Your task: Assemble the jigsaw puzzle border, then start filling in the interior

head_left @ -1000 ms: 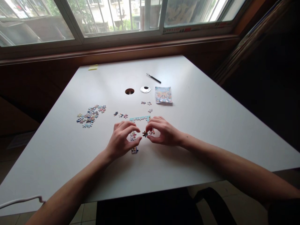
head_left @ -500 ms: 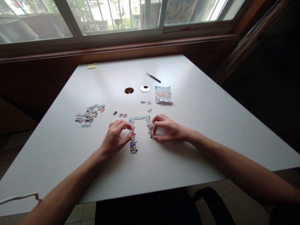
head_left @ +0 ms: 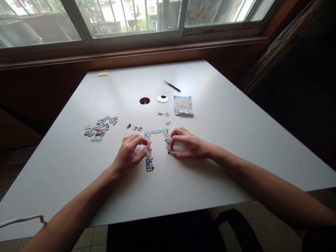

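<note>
A partly built jigsaw frame (head_left: pixel 156 132) lies on the white table (head_left: pixel 215 140), shaped like an upside-down U. My left hand (head_left: pixel 130 153) rests against its left strip (head_left: pixel 148 159), fingers curled and pinching at the pieces. My right hand (head_left: pixel 187 144) is curled at the right strip (head_left: pixel 168 144), fingertips pressed on its lower end. A pile of loose pieces (head_left: pixel 100 128) lies to the left, and a few loose pieces (head_left: pixel 134 128) sit just behind my left hand.
A small printed picture sheet (head_left: pixel 183 104) lies behind the frame, with loose pieces (head_left: pixel 163 114) beside it. Farther back are a cable hole (head_left: pixel 144 100), its round cap (head_left: pixel 162 98), a pen (head_left: pixel 172 86) and a yellow note (head_left: pixel 103 73). A window runs behind.
One second ago both hands pinched a dark piece between them over the frame's middle. They have since moved apart to the two side strips, and have barely moved in the last half second.
</note>
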Demonstrator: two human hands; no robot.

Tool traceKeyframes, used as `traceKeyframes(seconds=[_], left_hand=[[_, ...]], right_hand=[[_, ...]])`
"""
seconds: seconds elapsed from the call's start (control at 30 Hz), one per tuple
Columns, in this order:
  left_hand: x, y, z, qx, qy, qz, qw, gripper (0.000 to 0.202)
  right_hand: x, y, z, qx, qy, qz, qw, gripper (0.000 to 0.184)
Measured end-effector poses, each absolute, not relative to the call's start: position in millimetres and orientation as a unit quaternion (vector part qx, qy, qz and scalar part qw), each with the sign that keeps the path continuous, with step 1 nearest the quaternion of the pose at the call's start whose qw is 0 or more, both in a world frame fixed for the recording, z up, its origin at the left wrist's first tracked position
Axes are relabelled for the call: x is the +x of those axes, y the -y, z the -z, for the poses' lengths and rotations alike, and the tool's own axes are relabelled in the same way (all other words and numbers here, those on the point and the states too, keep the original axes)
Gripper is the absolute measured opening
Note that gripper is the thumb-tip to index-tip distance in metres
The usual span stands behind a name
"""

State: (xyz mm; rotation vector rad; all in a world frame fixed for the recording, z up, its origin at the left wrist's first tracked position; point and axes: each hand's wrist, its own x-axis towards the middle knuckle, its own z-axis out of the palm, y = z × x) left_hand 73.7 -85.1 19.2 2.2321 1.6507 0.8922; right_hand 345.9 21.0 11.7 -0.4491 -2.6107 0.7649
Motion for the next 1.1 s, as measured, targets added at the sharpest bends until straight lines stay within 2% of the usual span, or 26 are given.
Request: traceKeyframes(seconds=[0.3, 0.47, 0.77, 0.87, 0.97, 1.1], left_hand=[[74.2, 86.0, -20.5, 0.76, -0.564, -0.299, 0.117, 0.008], [72.4, 85.5, -19.2, 0.761, -0.565, -0.299, 0.116, 0.009], [75.3, 86.3, -19.8, 0.761, -0.564, -0.303, 0.108, 0.008], [64.8, 83.3, -21.3, 0.777, -0.553, -0.291, 0.071, 0.009], [40.9, 75.0, -21.8, 0.769, -0.576, -0.277, -0.021, 0.008], [16.2, 63.8, -17.0, 0.708, -0.649, -0.268, -0.069, 0.014]], right_hand=[[345.0, -18.5, -17.3, -0.16, 0.924, -0.286, 0.198, 0.015], [343.6, -20.3, -15.6, -0.133, 0.93, -0.261, 0.223, 0.007], [345.4, -18.7, -13.1, -0.115, 0.95, -0.204, 0.208, 0.008], [344.0, -18.3, -15.7, -0.109, 0.943, -0.221, 0.223, 0.006], [344.1, -22.1, -16.5, -0.145, 0.912, -0.261, 0.279, 0.001], [346.6, -30.6, -12.5, -0.243, 0.876, -0.266, 0.322, 0.01]])
